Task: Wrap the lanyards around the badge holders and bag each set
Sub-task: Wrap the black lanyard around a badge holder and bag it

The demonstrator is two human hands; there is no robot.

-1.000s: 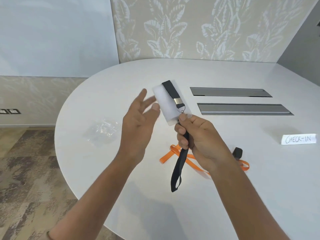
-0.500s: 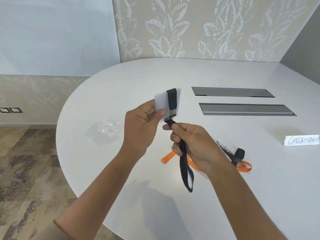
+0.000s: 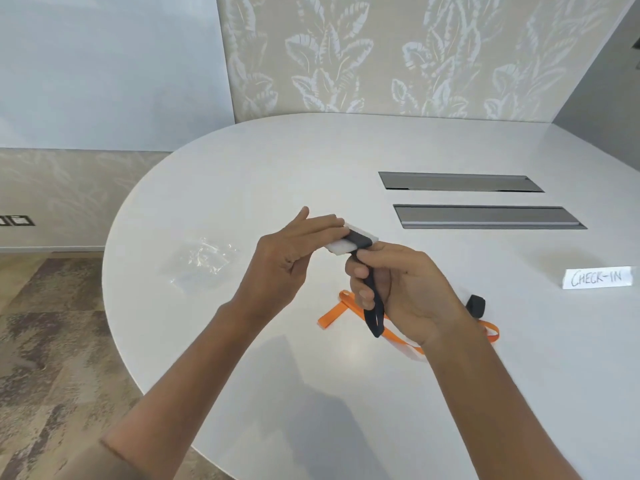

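My left hand point(image 3: 291, 258) pinches a frosted white badge holder point(image 3: 341, 245), tilted nearly flat above the table. A black lanyard point(image 3: 372, 303) crosses the holder once and runs down through my right hand point(image 3: 401, 289), whose fingers curl round the strap. Its free loop dangles below that hand. An orange lanyard point(image 3: 334, 313) lies on the white table point(image 3: 346, 393) beneath my right hand, partly hidden by the wrist. A small black strap end point(image 3: 476, 304) shows beside it.
Crumpled clear plastic bags point(image 3: 201, 261) lie left of my hands. Two grey cable hatches point(image 3: 485, 216) are set into the table at the back right. A white "CHECK-IN" card point(image 3: 597, 278) stands at the right edge. The table's curved edge runs along the left.
My left hand took hold of the badge holder and tipped it from upright to nearly flat. The right hand slid down the black strap, and the dangling loop got shorter.
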